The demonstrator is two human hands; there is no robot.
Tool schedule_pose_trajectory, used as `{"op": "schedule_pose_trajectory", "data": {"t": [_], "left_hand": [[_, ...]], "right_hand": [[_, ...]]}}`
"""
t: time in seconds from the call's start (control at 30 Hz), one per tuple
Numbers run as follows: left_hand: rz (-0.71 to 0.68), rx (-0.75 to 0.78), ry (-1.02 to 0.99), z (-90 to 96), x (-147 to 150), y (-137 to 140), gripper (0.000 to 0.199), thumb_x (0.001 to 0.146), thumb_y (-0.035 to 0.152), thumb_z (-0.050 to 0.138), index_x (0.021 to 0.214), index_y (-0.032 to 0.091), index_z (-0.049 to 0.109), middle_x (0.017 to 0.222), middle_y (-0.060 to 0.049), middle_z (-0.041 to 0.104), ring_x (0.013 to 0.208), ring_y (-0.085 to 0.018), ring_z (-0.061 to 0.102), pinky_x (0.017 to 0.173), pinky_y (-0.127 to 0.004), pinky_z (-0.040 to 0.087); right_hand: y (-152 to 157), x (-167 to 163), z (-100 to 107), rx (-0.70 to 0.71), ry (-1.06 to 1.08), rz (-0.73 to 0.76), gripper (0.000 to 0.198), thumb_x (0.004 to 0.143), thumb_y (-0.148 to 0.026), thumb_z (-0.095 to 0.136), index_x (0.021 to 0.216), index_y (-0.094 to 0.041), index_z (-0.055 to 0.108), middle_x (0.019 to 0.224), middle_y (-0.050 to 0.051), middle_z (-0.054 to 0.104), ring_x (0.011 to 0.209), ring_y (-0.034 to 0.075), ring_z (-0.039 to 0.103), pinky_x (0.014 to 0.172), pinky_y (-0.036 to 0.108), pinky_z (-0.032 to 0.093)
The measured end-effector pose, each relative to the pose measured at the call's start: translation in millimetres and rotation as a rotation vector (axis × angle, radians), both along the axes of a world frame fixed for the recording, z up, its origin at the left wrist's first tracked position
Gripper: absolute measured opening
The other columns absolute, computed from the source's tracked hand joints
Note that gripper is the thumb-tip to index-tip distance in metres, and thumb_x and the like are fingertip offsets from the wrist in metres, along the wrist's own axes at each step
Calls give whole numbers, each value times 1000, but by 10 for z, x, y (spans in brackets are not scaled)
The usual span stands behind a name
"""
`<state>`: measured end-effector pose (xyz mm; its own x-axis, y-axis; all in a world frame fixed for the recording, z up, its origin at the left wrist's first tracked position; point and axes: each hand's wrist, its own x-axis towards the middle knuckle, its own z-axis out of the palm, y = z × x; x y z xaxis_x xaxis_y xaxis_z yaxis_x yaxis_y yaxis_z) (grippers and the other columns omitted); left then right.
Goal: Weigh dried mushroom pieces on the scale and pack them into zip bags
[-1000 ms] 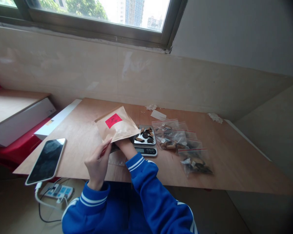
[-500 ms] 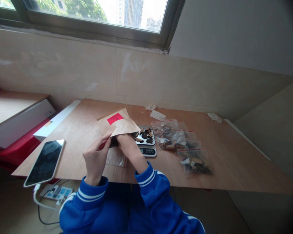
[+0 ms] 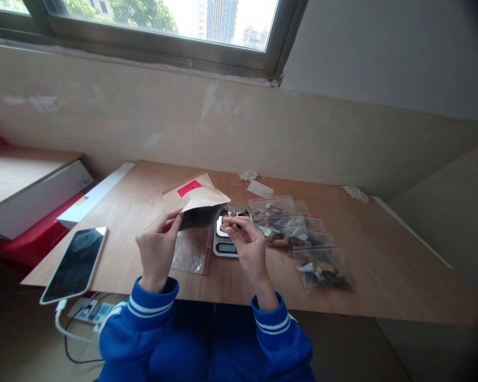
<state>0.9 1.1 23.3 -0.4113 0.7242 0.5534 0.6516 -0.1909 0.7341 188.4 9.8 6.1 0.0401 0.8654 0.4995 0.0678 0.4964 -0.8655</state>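
Observation:
My left hand (image 3: 158,248) pinches the near edge of a brown paper pouch (image 3: 197,193) with a red label, its dark mouth gaping toward me. Over a small digital scale (image 3: 221,249), my right hand (image 3: 248,246) is closed on a brown dried slice (image 3: 231,226). Several more dark and tan dried slices (image 3: 242,212) lie on the scale's white plate, partly hidden by my fingers. The display is lit, but its figures are too small to read. Under the pouch lies a clear zip bag (image 3: 191,253) on the table.
Several clear zip bags of dried pieces (image 3: 281,223) lie right of the scale, one nearer the edge (image 3: 322,269). A phone (image 3: 75,262) with a white cable rests at the table's left. A white card (image 3: 260,189) and crumpled tissue (image 3: 248,176) are behind.
My right hand has come out of the pouch and moved right, over the scale, with a dried slice in its fingers. The pouch's mouth now shows open in my left hand.

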Motion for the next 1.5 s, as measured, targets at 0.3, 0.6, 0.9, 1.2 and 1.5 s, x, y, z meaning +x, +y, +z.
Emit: {"op": "schedule_pose_trajectory", "data": {"t": [0.3,0.6,0.9,1.2,1.5], "left_hand": [[66,29,-26,4,-55,50,21,83,39,64,94,26,77,77,2,76,75,-19,74,67,-24,57],[50,26,-33,-6,-57,48,19,83,38,65,94,27,77,80,3,76,76,-18,74,68,-23,57],[31,15,-34,-21,-63,43,19,83,37,65,94,27,76,83,3,77,77,-18,74,68,-24,57],[32,17,-5,-28,-69,36,20,83,40,64,92,26,76,83,2,77,77,-19,74,68,-26,56],[33,18,-4,-33,-82,36,18,84,39,65,93,27,76,83,3,77,77,-19,74,68,-26,55]], "right_hand": [[719,414,-310,-142,-252,-73,27,83,-40,65,100,-21,74,97,7,63,83,18,64,77,31,53],[1029,338,-371,-70,-476,-80,20,85,-25,59,97,-19,74,90,6,61,80,18,60,77,31,49],[1117,536,-409,-236,-226,-99,37,83,-43,61,107,-16,69,92,8,69,78,18,61,74,31,49],[1383,591,-384,-500,-8,118,48,67,-55,73,93,-15,70,73,4,69,52,9,51,47,21,38],[1393,597,-324,-534,-112,44,36,72,-47,72,81,-12,68,78,10,75,56,13,59,48,22,37]]}}
